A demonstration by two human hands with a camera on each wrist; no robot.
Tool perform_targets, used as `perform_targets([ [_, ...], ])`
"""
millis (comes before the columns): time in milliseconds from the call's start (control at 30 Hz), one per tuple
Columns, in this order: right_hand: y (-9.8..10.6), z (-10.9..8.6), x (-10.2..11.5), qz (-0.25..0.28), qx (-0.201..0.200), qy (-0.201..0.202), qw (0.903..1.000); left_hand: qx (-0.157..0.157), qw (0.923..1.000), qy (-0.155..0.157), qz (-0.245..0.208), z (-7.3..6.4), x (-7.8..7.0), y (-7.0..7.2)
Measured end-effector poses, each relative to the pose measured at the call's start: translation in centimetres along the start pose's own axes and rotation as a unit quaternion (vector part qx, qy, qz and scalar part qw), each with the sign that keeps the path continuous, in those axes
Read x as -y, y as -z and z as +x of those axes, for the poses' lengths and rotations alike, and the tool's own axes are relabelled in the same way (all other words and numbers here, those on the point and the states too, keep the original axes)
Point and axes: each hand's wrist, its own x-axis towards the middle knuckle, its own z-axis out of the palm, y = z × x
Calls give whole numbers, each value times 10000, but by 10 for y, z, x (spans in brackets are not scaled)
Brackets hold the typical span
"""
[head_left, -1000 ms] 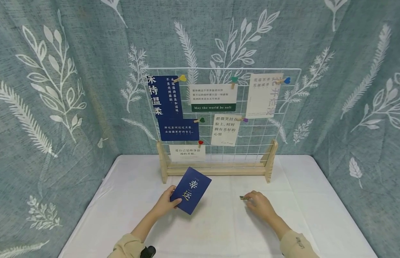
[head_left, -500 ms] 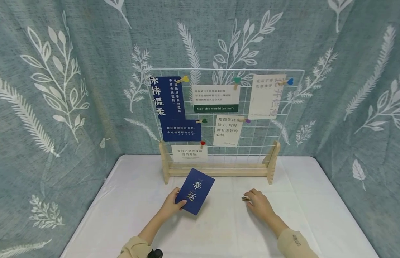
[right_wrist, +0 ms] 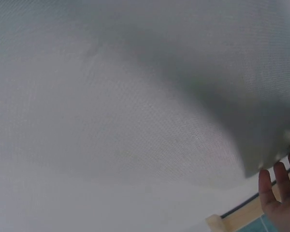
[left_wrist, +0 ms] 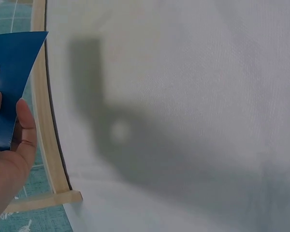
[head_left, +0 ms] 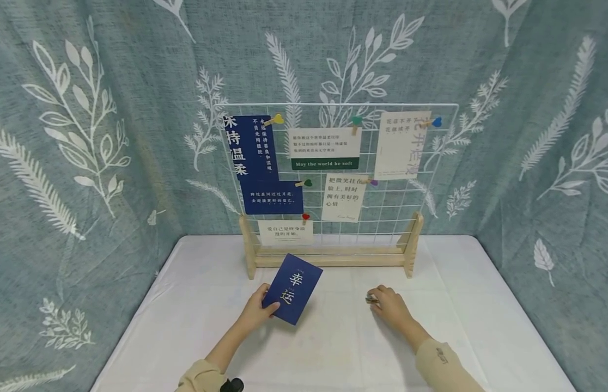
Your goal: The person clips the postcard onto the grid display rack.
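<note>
In the head view, my left hand (head_left: pixel 255 311) pinches the lower left edge of a dark blue card (head_left: pixel 293 288) with white and yellow characters. The card is tilted above the white table, thumb on its printed face. The left wrist view shows the thumb and fingers gripping the card (left_wrist: pixel 7 72). Over to the right, my right hand (head_left: pixel 393 307) holds a small wooden clip (head_left: pixel 370 299) at its fingertips, low over the table. Its details are too small to tell. The right wrist view catches only part of the right hand (right_wrist: pixel 282 198) at its edge.
A white wire grid (head_left: pixel 382 218) on a wooden stand (head_left: pixel 328 261) is at the table's back. Several blue and white cards hang on it from heart-topped clips, such as a yellow heart clip (head_left: pixel 274 119). Patterned green cloth (head_left: pixel 152 163) encloses the white table (head_left: pixel 333 348).
The left hand keeps its grip on the blue card, almost unmoved. The right hand's fingers shift slightly around the clip. The head view sways a little right, then back.
</note>
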Motion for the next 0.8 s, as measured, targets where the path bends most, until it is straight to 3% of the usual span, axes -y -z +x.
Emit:
perform_targets([
  [467, -20, -2, 0, -638, -802, 41, 9947, 162, 9998, -49, -105, -6, 3, -3],
  [800, -21, -3, 4, -757, -873, -85, 9933, 146, 9998, 5, -136, -7, 4, -4],
])
